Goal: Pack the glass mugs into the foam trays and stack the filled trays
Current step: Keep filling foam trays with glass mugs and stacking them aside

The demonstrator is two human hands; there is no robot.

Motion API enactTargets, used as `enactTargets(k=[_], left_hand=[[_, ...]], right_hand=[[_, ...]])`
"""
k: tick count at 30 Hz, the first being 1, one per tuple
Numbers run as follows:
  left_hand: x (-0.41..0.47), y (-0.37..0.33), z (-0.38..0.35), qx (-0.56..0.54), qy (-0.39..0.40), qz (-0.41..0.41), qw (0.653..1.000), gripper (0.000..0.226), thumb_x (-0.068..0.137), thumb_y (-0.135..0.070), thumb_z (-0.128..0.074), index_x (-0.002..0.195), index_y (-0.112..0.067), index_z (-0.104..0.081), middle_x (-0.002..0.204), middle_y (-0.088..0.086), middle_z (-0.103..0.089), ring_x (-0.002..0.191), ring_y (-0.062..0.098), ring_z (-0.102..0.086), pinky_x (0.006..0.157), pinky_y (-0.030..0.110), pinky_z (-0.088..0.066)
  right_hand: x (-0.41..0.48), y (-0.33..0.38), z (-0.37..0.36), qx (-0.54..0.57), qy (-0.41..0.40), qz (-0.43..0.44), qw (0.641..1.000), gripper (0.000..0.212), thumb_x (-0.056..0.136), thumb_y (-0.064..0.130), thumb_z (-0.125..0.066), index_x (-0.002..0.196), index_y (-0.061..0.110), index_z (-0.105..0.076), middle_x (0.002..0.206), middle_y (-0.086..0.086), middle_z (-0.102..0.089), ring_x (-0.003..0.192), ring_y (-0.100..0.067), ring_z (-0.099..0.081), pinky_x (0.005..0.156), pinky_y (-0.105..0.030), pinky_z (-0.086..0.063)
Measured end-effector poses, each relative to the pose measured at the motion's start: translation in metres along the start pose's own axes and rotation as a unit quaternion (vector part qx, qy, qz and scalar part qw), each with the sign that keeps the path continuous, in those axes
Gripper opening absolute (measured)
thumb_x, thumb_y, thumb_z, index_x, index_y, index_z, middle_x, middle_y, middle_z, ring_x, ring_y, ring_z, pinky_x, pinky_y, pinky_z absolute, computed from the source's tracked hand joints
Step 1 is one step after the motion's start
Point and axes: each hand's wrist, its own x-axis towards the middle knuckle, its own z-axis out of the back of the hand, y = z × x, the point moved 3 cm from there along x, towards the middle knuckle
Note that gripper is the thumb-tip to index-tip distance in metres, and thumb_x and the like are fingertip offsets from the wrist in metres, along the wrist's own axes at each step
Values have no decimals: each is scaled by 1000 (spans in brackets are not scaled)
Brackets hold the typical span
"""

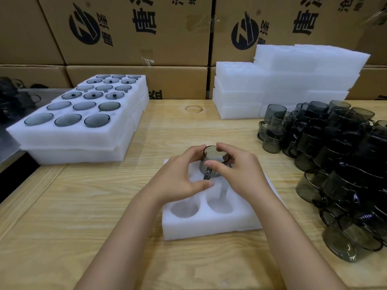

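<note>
At mid-table, a smoky grey glass mug point(213, 162) is being held upright over the far part of a white foam tray with round pockets point(211, 222). The mug's handle is being turned toward the camera, and its base is sitting at or just inside a far pocket; how deep cannot be told. The mug is being gripped from both sides: the left hand point(180, 178) is curled round its left wall with fingertips at the rim, and the right hand point(236, 168) is closed over the right rim, thumb pressed against the near side. Two near pockets of the tray are being left unfilled.

The tray is being rested flat on a pale wooden tabletop point(104, 206). At far left, stacked white foam trays filled with grey glassware point(79, 122) are being kept well apart from the hands. At far right, a stack of blank white foam trays point(282, 84) is being stored against brown printed cardboard cartons point(136, 30). Just right of the working tray, a heaped pile of loose smoky grey glass mugs point(339, 164) is being kept on the table.
</note>
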Motion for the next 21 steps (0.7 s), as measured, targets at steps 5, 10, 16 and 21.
enactTargets(k=[5,10,16,21], left_hand=[[1,4,1,23,-8,16,1000,54,85,-45,-63,133,-24,-52,140,-15,-49,124,-20,-34,96,3,-27],[2,2,-2,95,-24,4,995,45,98,-41,-42,134,-17,-54,138,-8,-53,135,-3,-32,107,21,-30],[3,0,-5,184,-23,-25,982,39,102,-32,-37,133,-17,-56,146,2,-45,141,11,-31,115,30,-22],[4,4,-6,220,-20,-13,975,40,102,-37,-35,134,-24,-54,146,-6,-45,139,4,-30,117,33,-14]], right_hand=[[-3,1,-5,-83,41,34,995,48,83,36,-68,126,18,-58,115,10,-59,114,-14,-44,83,-20,-29],[-4,2,-9,-160,50,62,984,50,88,41,-57,130,13,-53,130,5,-54,133,-15,-29,95,-17,-22],[-6,-5,-31,-375,196,85,902,63,99,44,-12,151,11,-1,159,-3,10,143,-10,16,115,-36,16],[-7,-5,-32,-395,219,68,890,66,98,47,-11,150,9,4,158,-4,13,143,-11,17,115,-37,16]])
